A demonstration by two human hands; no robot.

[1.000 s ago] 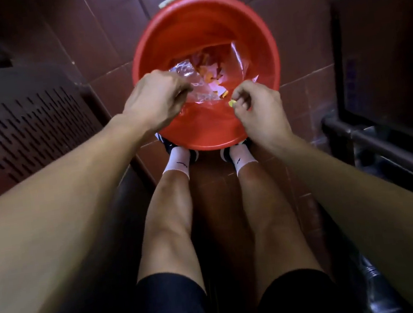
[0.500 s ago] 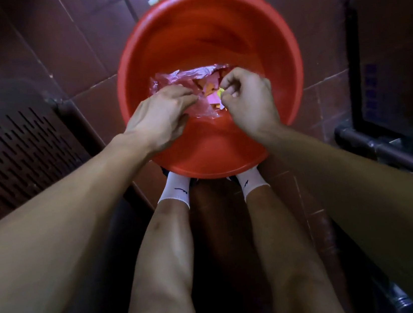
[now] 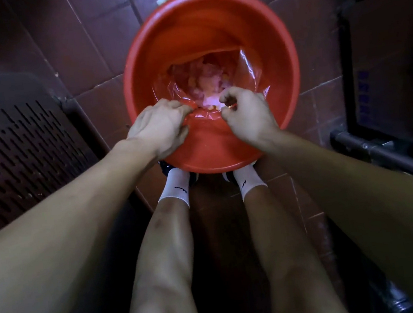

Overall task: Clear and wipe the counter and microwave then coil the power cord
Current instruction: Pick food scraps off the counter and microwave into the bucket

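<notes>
Down on the dark red tiled floor point(image 3: 95, 39), left hand point(image 3: 159, 127) and right hand point(image 3: 247, 114) each pinch the near edge of a clear plastic bag point(image 3: 249, 72) inside the round red plastic bucket point(image 3: 209, 24) — bag holds pinkish-yellow scraps point(image 3: 210, 85). Judging by this, still the clearing stage — counter, microwave and power cord not in view, wiping and coiling seemingly left.

Both my arms reach down over the red bucket point(image 3: 207, 38). My left hand point(image 3: 161, 128) pinches the bag's near edge inside it. My right hand point(image 3: 246, 114) pinches the edge just beside, fingers curled.
</notes>
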